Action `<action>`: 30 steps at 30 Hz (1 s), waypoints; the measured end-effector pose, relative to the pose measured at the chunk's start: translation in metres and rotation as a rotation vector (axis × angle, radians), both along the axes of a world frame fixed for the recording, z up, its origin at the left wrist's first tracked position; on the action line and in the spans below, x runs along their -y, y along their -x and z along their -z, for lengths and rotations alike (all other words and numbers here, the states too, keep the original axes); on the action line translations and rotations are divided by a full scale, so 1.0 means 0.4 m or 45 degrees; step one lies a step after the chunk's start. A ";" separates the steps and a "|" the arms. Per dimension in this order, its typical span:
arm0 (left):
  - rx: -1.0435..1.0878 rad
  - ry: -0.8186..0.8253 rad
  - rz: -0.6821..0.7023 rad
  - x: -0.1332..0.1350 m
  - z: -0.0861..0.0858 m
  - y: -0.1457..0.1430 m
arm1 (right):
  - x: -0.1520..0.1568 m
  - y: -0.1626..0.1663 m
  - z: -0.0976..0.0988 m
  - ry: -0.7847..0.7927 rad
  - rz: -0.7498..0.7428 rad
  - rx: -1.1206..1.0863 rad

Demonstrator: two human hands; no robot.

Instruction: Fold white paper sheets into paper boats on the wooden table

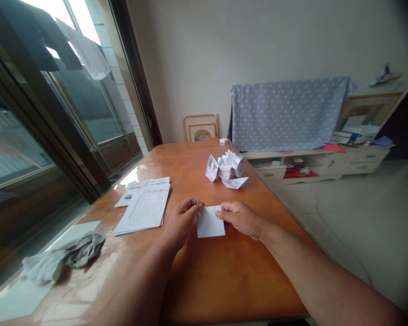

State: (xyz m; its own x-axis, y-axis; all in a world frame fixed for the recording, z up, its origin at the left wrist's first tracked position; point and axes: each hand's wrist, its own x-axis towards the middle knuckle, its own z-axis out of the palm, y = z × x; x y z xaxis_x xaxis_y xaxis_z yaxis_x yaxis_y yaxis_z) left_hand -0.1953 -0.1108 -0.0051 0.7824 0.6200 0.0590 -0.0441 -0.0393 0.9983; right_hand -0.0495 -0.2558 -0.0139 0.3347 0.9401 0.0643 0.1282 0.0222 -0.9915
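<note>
A small folded sheet of white paper (211, 224) is held just above the table between my two hands. My left hand (187, 215) pinches its upper left corner, thumb against the curled fingers. On the other side, my right hand (240, 216) grips the upper right edge, its thumb lying on the front face. Faint printed lines show along the paper's right margin. Beyond my hands stand several folded paper boats (229, 165) in a cluster, with one paper boat (235, 182) lying a little nearer.
Left of my hands lies a stack of printed sheets (144, 208), with more paper behind it. Crumpled grey cloths (85, 250) rest nearer on the left side of the wooden table (234, 276). A dotted blue cloth (285, 113) hangs over something beside the far wall.
</note>
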 end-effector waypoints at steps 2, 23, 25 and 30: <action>-0.054 -0.035 0.081 0.004 -0.003 0.002 | 0.002 -0.003 0.004 0.028 -0.020 0.102; -0.074 0.086 0.192 0.021 -0.004 -0.001 | -0.004 -0.013 0.017 -0.025 -0.056 0.152; -0.053 0.062 0.156 0.020 -0.001 -0.004 | -0.005 -0.013 0.018 0.004 -0.059 0.127; -0.008 0.050 0.021 0.011 0.001 -0.008 | -0.004 -0.018 0.012 0.077 -0.027 0.125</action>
